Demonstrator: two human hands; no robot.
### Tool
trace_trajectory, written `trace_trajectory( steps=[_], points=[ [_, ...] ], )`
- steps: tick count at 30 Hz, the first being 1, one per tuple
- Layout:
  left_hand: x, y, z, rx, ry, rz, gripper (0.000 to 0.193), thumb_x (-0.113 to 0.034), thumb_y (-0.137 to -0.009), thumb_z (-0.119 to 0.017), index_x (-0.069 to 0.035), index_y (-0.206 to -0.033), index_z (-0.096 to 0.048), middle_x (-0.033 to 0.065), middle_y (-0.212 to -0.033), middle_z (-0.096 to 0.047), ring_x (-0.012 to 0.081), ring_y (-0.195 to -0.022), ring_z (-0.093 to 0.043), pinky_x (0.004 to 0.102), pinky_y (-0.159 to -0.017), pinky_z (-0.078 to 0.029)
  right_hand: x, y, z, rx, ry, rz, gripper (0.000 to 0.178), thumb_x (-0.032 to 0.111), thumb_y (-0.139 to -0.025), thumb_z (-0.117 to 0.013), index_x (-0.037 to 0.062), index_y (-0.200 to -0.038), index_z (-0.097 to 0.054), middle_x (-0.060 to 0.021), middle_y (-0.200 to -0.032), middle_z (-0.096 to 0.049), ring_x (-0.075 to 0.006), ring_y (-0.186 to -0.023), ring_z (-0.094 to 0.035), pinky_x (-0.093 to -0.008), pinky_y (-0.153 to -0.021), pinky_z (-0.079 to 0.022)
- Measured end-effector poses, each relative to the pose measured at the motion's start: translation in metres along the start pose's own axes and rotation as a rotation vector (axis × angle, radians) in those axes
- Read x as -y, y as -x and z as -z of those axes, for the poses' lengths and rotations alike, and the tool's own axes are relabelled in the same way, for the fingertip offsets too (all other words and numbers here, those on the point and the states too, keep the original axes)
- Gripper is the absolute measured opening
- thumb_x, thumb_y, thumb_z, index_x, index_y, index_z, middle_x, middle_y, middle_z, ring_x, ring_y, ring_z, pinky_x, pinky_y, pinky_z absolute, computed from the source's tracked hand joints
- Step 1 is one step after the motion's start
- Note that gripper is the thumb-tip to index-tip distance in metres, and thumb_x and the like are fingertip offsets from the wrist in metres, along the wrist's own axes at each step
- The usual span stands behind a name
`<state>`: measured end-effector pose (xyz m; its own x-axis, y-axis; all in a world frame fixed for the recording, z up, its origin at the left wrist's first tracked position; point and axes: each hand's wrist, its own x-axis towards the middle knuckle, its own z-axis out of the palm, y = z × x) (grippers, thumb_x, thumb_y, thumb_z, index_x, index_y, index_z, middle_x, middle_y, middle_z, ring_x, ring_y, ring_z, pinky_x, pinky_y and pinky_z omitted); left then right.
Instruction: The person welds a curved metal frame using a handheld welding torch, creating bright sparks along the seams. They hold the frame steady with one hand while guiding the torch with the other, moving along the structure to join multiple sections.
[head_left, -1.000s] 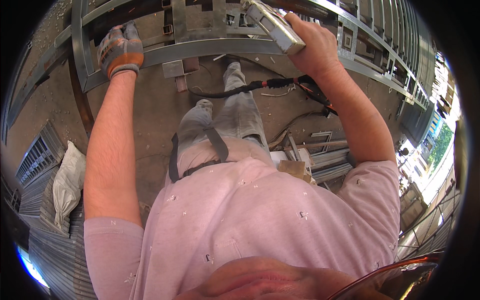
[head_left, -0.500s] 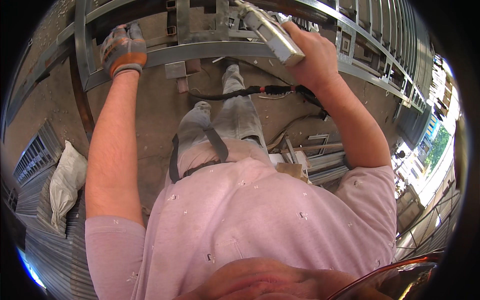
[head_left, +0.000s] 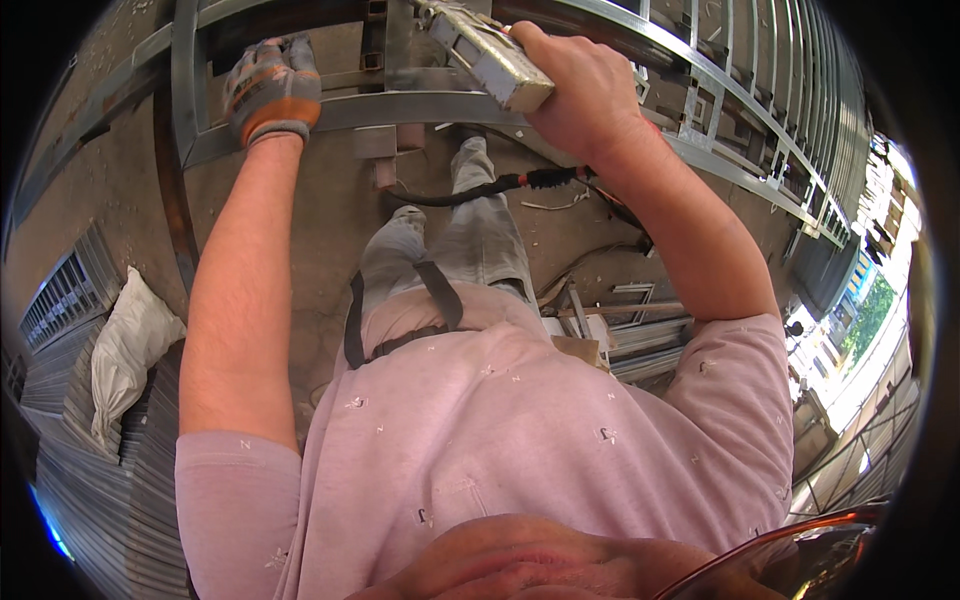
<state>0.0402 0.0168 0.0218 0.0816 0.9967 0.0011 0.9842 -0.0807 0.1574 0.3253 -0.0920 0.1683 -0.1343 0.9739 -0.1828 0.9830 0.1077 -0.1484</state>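
My left hand [head_left: 273,92], in a grey and orange work glove, lies over the near bar of a grey metal frame [head_left: 350,108], beside its left corner. Its fingers are curled, and whatever they hold is hidden beneath. My bare right hand [head_left: 588,95] is wrapped round a boxy, worn silver metal bar [head_left: 490,62] with a recess along its side. The bar slants up to the left over the frame, its near end sticking out by my thumb. From this angle I cannot tell whether it touches the frame.
A dark cable [head_left: 460,195] runs past my legs. Metal lengths and scraps [head_left: 640,330] lie at right. A white sack [head_left: 130,350] rests on stacked metal profiles [head_left: 80,480] at left. Barred metal panels [head_left: 800,120] stand at far right.
My right hand and the metal bar have moved left, nearer my left hand. The view has shifted slightly; my left hand keeps its place on the frame.
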Motion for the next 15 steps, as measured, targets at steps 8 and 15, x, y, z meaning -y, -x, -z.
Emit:
trace_trajectory(
  steps=[8,15],
  points=[
    [-0.003,0.003,0.006,0.059,-0.031,0.027,0.041,-0.039,-0.097,-0.055,-0.021,-0.132,-0.066,0.0125,-0.132,-0.068,0.0343,-0.124,-0.063,0.0492,-0.103,-0.052,0.002,-0.001,0.000,0.026,0.002,-0.025,0.033,0.022,-0.081,-0.073,0.0166,-0.111,-0.060,-0.0103,-0.089,-0.073,-0.0379,-0.088,-0.070,-0.0509,-0.071,-0.054],
    [-0.008,0.003,0.011,0.106,-0.025,0.047,0.045,-0.029,-0.091,-0.060,-0.024,-0.135,-0.062,0.0133,-0.133,-0.066,0.0353,-0.123,-0.063,0.0491,-0.104,-0.052,0.001,0.000,-0.004,-0.010,-0.014,-0.008,0.031,0.021,-0.081,-0.073,0.0152,-0.108,-0.060,-0.0107,-0.088,-0.073,-0.0377,-0.088,-0.070,-0.0503,-0.070,-0.054]
  ],
)
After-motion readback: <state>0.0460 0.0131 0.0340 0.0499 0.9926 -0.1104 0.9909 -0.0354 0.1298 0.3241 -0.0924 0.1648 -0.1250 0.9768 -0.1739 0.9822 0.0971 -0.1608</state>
